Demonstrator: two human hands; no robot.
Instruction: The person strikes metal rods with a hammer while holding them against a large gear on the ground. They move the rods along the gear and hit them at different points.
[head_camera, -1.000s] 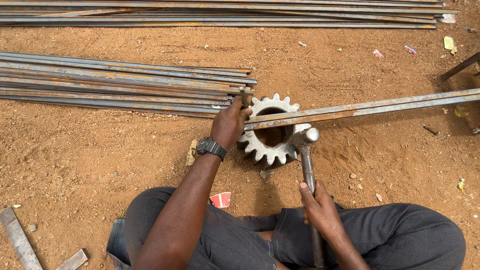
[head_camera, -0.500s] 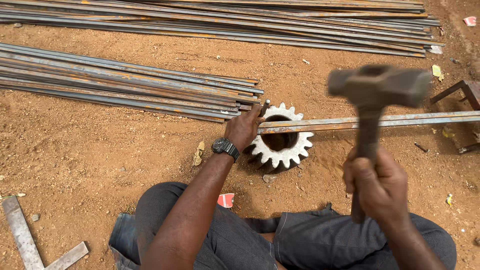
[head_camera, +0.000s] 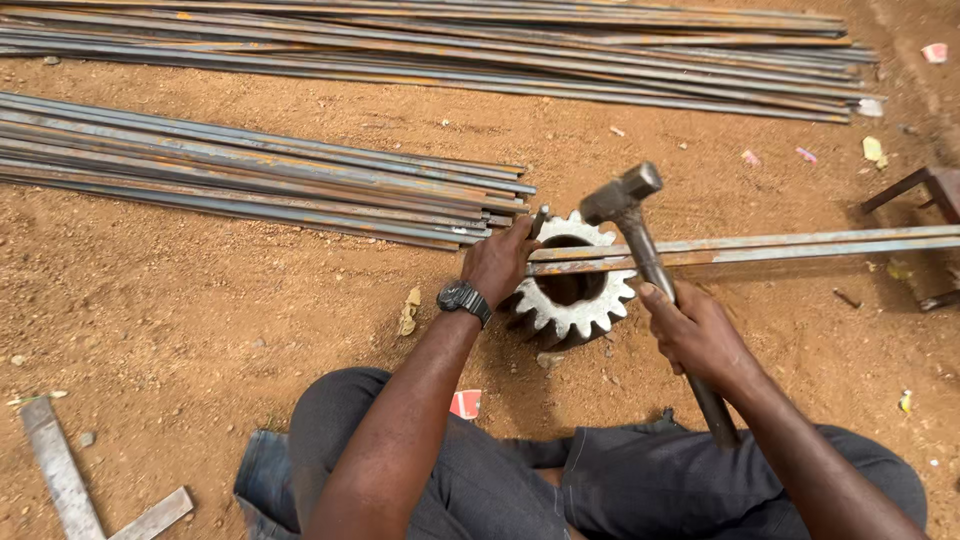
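One toothed steel gear (head_camera: 568, 290) is seen at frame centre on the red dirt, with one long flat bar (head_camera: 760, 247) laid across it toward the right edge. The bar's near end is pinned by the closed left hand (head_camera: 497, 262). One hammer (head_camera: 640, 235) is gripped by the right hand (head_camera: 693, 332), its head raised above the gear. Two bundles of rods (head_camera: 250, 180) are stacked in the upper left.
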